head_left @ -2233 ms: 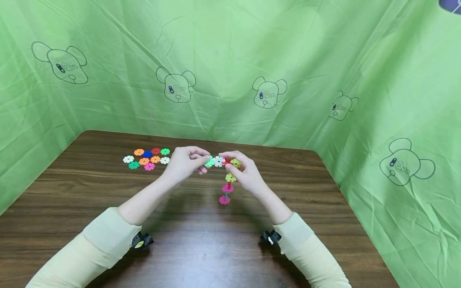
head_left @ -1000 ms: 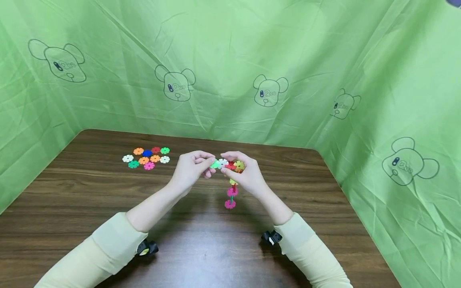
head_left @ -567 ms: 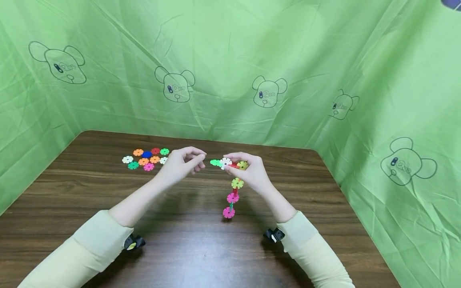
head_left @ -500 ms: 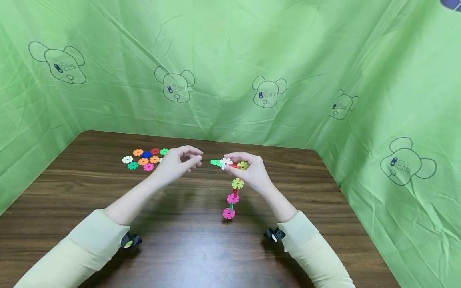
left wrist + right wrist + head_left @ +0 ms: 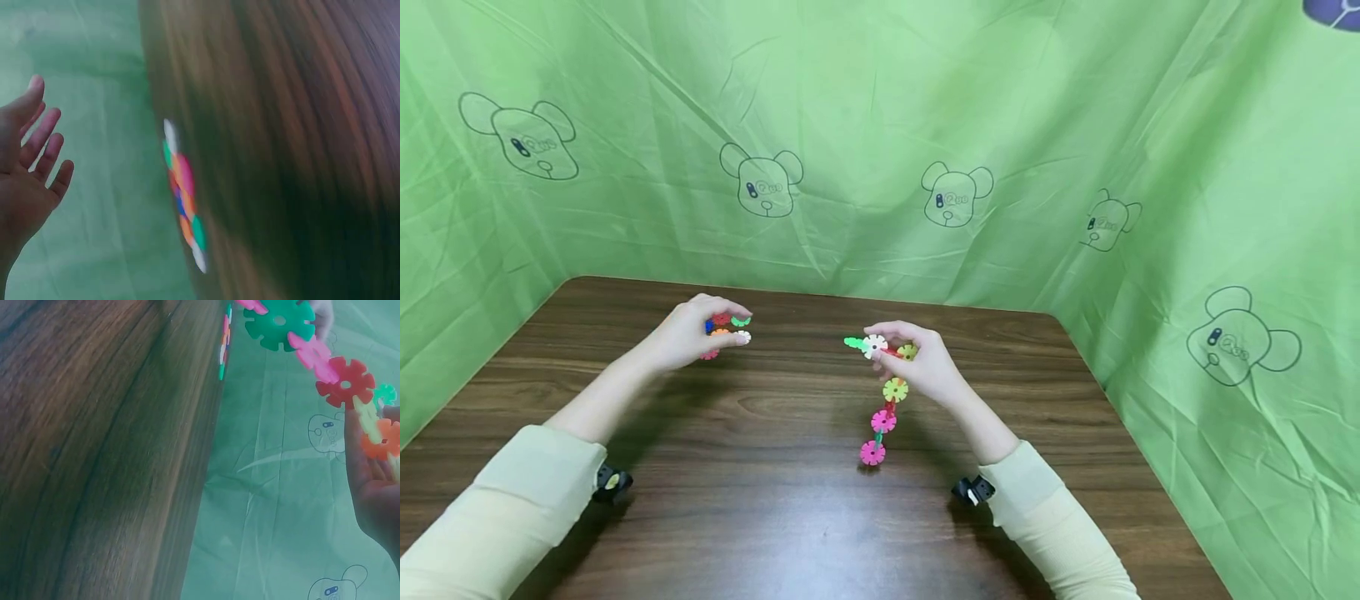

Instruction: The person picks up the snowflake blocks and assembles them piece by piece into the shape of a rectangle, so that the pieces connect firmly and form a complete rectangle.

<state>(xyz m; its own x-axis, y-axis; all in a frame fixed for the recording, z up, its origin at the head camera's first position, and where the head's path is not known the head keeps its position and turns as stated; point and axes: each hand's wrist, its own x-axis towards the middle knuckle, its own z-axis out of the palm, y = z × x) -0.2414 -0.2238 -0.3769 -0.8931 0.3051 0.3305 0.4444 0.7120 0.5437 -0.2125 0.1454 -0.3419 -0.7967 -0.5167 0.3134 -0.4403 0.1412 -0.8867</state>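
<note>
Plastic disc chain (image 5: pixel 889 395) hangs centre-frame, pinched in my right hand (image 5: pixel 928 365), presumably to leave its end free; left hand (image 5: pixel 679 335), fingers parted, empty, by loose discs (image 5: pixel 721 319) centre-left.

Runs free over the table (image 5: pixel 797 508) between left hand (image 5: pixel 681 333) and right hand (image 5: pixel 925 362), and on toward the near side. Meets the chain (image 5: pixel 887 389) strung from the right hand, and discs (image 5: pixel 722 319) by the left. Stops at the curtain (image 5: pixel 850 108), behind and on both sides.
</note>
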